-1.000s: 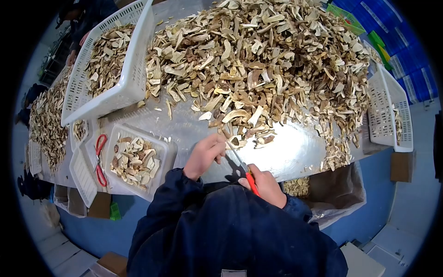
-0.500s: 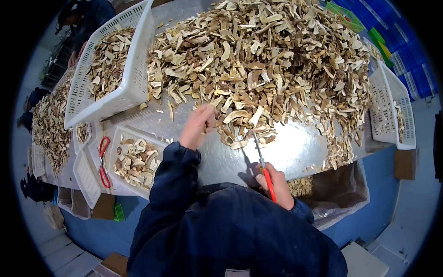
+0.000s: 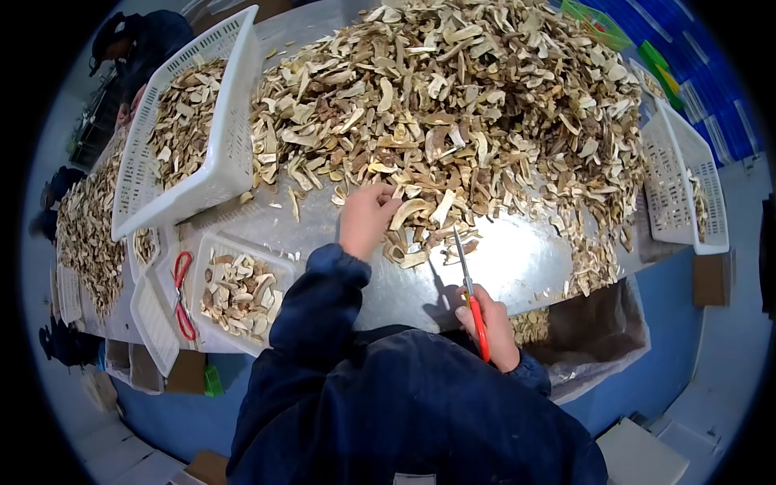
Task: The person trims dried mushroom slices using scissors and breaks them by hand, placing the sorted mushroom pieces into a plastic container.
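Note:
A large heap of dried mushroom slices (image 3: 453, 105) covers the back of the metal table (image 3: 372, 295). My left hand (image 3: 366, 220) is at the heap's front edge, its fingers bent together and touching the slices. What lies between its fingertips is hidden. In my right hand (image 3: 495, 330) is a pair of scissors (image 3: 477, 311) with red handles, the blades pointing away from me towards a few slices at the front of the heap. The blades look nearly or fully together, with no slice plainly between them.
To the left, a white basket (image 3: 214, 174) holds slices, and a shallow white tray (image 3: 279, 271) has more. Beside that tray lies a second pair of red-handled scissors (image 3: 183, 295). A white basket (image 3: 671, 182) stands right. Below the table edge is a lined bin (image 3: 630, 323). Another person (image 3: 153, 48) is far left.
My left hand has moved up and right to the slices at the heap's edge. The scissors have swung slightly right, and the slice at their tips is no longer there.

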`<state>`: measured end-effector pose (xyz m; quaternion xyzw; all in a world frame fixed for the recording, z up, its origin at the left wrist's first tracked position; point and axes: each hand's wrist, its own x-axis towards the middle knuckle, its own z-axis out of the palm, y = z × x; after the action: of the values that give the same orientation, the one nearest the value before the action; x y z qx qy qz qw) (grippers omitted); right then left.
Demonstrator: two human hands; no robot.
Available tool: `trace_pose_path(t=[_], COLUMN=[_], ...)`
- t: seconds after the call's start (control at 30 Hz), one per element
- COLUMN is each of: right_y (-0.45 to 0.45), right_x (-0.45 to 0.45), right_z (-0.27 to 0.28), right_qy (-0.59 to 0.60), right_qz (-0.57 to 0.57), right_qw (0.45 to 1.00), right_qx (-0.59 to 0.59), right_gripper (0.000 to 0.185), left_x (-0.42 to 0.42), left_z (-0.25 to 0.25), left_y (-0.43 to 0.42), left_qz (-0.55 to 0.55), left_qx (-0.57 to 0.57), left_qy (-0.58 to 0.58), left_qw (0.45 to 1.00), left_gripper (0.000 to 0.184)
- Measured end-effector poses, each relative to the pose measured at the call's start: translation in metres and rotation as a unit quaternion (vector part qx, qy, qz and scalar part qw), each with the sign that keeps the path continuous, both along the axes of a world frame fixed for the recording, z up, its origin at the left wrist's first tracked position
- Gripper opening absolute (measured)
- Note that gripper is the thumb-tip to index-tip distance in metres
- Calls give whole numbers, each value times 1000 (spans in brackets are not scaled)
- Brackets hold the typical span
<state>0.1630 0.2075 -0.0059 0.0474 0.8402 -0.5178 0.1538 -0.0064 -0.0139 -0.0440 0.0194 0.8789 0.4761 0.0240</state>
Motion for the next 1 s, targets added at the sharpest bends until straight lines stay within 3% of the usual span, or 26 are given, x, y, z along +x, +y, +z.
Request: trace_pose_path(t=[0.13,0.27,0.47,0.63,0.73,1.0], right_y=[-2,-8,-10,-15,-19,-26], right_x=[-7,-13,-14,-8,-4,-4], right_z=[11,22,21,15,2,-4], right_qy=[27,50,52,29,29,-11], right_qz=[37,58,94,126,149,156], right_qw=[998,996,993,990,987,988], right_qx=[49,35,52,54,56,12], right_gripper=[53,65,68,57,51,46], left_x=[24,49,71,73,77,85], left_z=[30,55,59,45,37,22], left_y=[-1,2,2,-7,-18,-42], left_qz=[-63,-86,-127,-182,-184,-165], left_qx=[280,379,245,186,179,300], left_qy=[-176,-226,-165,-95,-177,-340], left_qw=[942,893,947,961,950,876], left_gripper=[15,13,9,13,15,11])
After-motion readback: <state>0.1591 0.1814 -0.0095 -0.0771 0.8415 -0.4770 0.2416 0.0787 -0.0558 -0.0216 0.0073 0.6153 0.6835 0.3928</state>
